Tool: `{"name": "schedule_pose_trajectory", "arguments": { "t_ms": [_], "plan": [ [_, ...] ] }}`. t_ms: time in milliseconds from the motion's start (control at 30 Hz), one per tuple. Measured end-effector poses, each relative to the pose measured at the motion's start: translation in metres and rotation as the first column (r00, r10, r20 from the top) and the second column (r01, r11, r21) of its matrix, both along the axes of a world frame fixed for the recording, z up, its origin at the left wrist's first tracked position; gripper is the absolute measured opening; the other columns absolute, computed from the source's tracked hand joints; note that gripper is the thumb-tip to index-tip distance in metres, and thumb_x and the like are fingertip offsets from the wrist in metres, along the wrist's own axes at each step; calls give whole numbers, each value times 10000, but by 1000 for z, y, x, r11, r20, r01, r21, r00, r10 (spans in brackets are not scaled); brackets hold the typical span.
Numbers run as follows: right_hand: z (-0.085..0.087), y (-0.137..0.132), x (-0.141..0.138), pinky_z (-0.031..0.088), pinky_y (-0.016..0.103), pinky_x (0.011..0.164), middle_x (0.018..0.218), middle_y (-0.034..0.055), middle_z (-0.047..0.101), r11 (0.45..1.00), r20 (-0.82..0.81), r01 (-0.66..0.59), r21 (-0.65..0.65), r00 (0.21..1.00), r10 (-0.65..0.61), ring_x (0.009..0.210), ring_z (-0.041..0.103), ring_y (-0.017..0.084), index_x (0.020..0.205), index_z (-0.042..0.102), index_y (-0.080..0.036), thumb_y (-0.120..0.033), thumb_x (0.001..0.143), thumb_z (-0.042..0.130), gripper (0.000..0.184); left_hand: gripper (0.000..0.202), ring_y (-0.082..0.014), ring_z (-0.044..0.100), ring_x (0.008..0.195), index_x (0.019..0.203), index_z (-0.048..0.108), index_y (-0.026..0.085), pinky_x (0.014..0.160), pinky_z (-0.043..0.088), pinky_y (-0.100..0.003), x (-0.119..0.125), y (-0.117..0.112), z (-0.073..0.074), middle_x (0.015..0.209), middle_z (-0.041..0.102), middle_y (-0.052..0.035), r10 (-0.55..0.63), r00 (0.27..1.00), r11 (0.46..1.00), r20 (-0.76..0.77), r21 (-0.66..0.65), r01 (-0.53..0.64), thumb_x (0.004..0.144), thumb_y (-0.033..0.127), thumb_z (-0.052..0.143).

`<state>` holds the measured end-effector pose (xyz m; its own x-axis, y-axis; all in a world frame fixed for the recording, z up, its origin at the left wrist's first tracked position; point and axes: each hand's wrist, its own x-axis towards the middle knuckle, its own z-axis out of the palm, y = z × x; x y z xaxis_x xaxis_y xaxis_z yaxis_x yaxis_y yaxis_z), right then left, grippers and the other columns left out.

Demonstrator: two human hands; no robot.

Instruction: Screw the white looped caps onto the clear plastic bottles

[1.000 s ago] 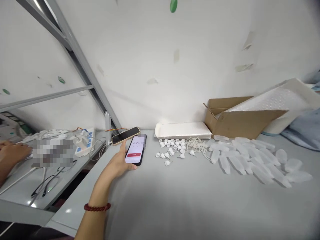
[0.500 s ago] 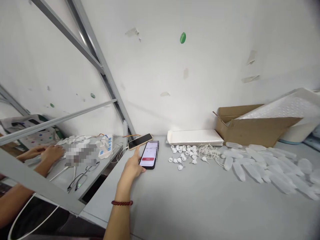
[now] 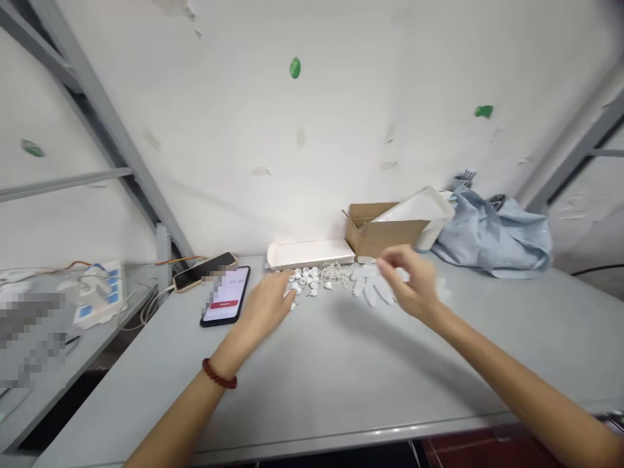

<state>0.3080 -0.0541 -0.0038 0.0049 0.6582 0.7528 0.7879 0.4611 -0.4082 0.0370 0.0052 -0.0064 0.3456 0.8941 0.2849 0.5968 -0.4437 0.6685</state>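
My left hand (image 3: 266,302), with a dark red bead bracelet (image 3: 219,375) at the wrist, reaches to the left edge of a pile of small white cap-like pieces (image 3: 312,281). Its thumb and forefinger are apart, and I see nothing held. Over a spread of frosted, translucent elongated pieces (image 3: 370,294) is my right hand (image 3: 412,279), blurred, its fingers curled and the thumb close to the forefinger. Whether it holds anything cannot be made out. Thin white cords (image 3: 336,274) lie tangled between the two groups.
A phone with a lit timer (image 3: 225,299) lies left of my left hand, beside a second, dark-screened phone (image 3: 205,272). Behind the pieces are a flat white package (image 3: 312,252) and an open cardboard box (image 3: 390,237). Light blue cloth (image 3: 492,234) sits at right, a power strip (image 3: 100,296) at left.
My left hand has left the lit phone and moved right to the white pieces. My right hand has come into view. The view has swung right, and the timer now runs.
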Motion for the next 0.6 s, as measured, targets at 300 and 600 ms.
{"name": "schedule_pose_trajectory", "arguments": {
  "t_ms": [300, 600],
  "plan": [
    [-40, 22, 25, 440, 284, 556, 699, 45, 623, 983, 115, 90, -163, 991, -72, 601, 576, 171, 840, 546, -197, -200, 859, 444, 104, 307, -299, 495, 1132, 942, 618, 199, 963, 411, -440, 63, 13, -35, 1166, 582, -133, -402, 865, 876, -299, 148, 458, 827, 2, 412],
    [-37, 14, 23, 418, 248, 572, 742, 40, 626, 972, 170, 43, -230, 985, -4, 629, 568, 145, 863, 555, -174, -161, 877, 443, 114, 253, -264, 533, 946, 879, 595, 141, 810, 476, -426, 43, 19, -42, 1042, 605, -122, -346, 744, 793, -571, 246, 558, 904, 7, 382]
  ]
}}
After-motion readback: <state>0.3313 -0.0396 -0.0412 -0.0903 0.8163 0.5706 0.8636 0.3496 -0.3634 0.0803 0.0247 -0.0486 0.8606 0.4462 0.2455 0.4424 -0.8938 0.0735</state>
